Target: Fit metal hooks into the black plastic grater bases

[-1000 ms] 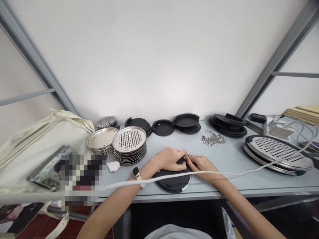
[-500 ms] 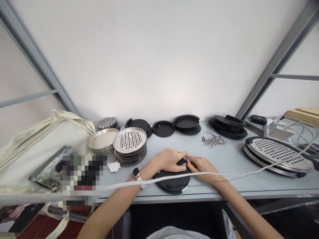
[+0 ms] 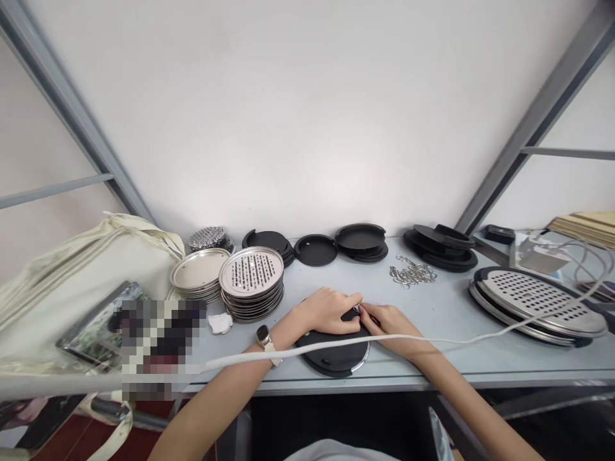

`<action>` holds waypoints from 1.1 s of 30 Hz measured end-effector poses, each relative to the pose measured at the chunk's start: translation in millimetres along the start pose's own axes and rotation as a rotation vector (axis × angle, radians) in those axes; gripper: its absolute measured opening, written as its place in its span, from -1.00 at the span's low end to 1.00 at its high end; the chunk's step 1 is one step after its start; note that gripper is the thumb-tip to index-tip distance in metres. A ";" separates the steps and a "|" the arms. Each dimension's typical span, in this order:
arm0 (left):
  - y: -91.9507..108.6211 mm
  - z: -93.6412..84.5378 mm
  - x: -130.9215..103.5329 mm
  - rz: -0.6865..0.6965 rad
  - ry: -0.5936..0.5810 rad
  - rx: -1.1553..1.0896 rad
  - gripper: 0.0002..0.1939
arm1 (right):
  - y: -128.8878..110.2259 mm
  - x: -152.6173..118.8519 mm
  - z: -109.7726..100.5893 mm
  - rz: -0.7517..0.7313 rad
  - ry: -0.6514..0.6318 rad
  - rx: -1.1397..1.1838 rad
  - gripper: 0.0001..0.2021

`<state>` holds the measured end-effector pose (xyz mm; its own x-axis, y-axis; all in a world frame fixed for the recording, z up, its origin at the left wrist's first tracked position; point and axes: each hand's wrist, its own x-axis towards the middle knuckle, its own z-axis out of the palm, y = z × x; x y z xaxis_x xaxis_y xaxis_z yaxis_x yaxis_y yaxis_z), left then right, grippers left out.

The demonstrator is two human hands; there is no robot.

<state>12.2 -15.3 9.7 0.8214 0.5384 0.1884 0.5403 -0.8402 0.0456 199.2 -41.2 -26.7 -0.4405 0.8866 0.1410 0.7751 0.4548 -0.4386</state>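
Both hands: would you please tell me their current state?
Left hand: on the black disc; grip cannot be told.
Right hand: at the disc's edge; grip cannot be told.

This looks like a small workshop, or a room set up as one, with a pale grey bench pushed against a plain white wall. What shows it is the repetition of parts: a tall stack of perforated metal discs, plain metal discs piled beside it, black round trays grouped along the back, and a loose heap of small shiny metal pieces. Grey metal posts frame both sides, above a red floor. A cream cloth bag at the left (rather more homely than industrial) suggests a modest, improvised workplace.
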 end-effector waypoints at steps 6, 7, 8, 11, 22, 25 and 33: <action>0.0 -0.8 -0.4 0.003 0.000 0.007 -0.80 | 0.3 -0.6 0.7 0.017 0.004 0.002 -0.59; -0.1 -0.6 -0.5 0.008 0.004 0.012 -0.80 | 0.3 -0.7 0.5 0.019 0.005 0.004 -0.59; -0.2 -0.2 -0.6 0.013 0.008 0.015 -0.80 | 0.2 -0.7 0.4 0.019 0.005 0.006 -0.58; -0.6 0.8 -0.6 0.021 0.012 0.016 -0.80 | 0.1 -0.6 -0.3 0.020 0.001 0.004 -0.57; 0.5 -0.3 0.3 -0.011 -0.020 -0.008 -0.79 | 1.1 -0.4 1.1 0.026 0.001 -0.004 -0.56; 0.9 -1.1 -0.1 -0.009 -0.019 -0.023 -0.79 | 1.1 -0.2 0.6 0.030 -0.001 0.007 -0.55; 1.1 -2.4 -0.9 0.000 -0.011 -0.025 -0.79 | 0.0 0.3 0.2 0.029 0.001 0.008 -0.56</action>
<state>11.7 -16.8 12.0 0.8235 0.5386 0.1780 0.5354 -0.8417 0.0698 199.0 -41.0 -26.9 -0.4170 0.8997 0.1290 0.7842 0.4279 -0.4494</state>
